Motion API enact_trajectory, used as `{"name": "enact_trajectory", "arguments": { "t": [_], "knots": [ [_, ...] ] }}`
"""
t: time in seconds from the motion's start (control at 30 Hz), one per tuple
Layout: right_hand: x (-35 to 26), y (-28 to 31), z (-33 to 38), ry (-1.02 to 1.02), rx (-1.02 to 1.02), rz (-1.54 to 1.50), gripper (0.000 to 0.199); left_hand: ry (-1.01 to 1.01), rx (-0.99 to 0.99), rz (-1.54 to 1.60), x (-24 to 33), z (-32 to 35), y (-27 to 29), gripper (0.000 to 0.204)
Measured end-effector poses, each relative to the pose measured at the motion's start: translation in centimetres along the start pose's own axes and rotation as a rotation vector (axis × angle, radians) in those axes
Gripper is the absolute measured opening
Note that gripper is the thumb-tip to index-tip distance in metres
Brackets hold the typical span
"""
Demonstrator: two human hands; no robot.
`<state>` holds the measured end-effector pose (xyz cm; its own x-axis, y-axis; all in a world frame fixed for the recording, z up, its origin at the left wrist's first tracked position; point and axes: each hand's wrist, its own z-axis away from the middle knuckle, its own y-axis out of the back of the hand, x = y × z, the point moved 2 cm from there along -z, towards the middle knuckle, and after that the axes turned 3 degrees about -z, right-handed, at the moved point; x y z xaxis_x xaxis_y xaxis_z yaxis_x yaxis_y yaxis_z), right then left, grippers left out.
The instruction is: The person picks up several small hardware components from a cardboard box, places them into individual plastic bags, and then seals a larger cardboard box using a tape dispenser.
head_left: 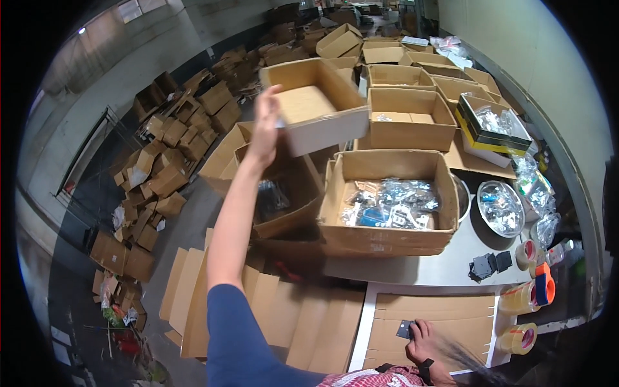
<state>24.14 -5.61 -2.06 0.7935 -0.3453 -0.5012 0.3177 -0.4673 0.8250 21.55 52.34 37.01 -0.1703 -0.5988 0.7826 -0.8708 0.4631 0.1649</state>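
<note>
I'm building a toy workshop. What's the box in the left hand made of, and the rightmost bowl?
The box looks like matte cardboard: thin walls, plain brown inside, pale outside. The bowl is perhaps smooth metal: silvery and slightly shiny.

The left hand [263, 129] is blurred, so its fingertips cannot be told apart on the raised carton [329, 131], which is itself smeared. Fingers of the right hand [422, 342] cover part of a small dark plate [403, 329] too small to read in detail, while the left forearm [233, 226] and raised carton hide parts of an open carton [300, 205]; the lower edge cuts off the patterned clothing [377, 379].
</note>
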Motion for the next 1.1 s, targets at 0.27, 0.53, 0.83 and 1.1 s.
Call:
{"name": "enact_trajectory", "arguments": {
  "t": [0.27,0.53,0.83,1.1],
  "knots": [
    [0.0,1.4,-0.8,-0.023,-0.077,0.069,0.049,0.834,-0.060,-0.596,-21.3,-3.4,2.1,0.039],
    [2.6,-1.5,0.6,0.013,-0.197,0.037,0.052,0.668,-0.775,-1.434,-32.2,3.0,6.9,0.074],
    [4.1,-4.5,4.0,-0.171,-0.222,-0.040,0.070,0.615,-1.059,-1.677,-36.4,6.7,4.5,0.067],
    [3.8,-2.6,3.2,-0.145,-0.304,0.068,0.057,0.371,-0.927,-1.516,-44.4,7.9,0.7,0.079]
  ]
}}
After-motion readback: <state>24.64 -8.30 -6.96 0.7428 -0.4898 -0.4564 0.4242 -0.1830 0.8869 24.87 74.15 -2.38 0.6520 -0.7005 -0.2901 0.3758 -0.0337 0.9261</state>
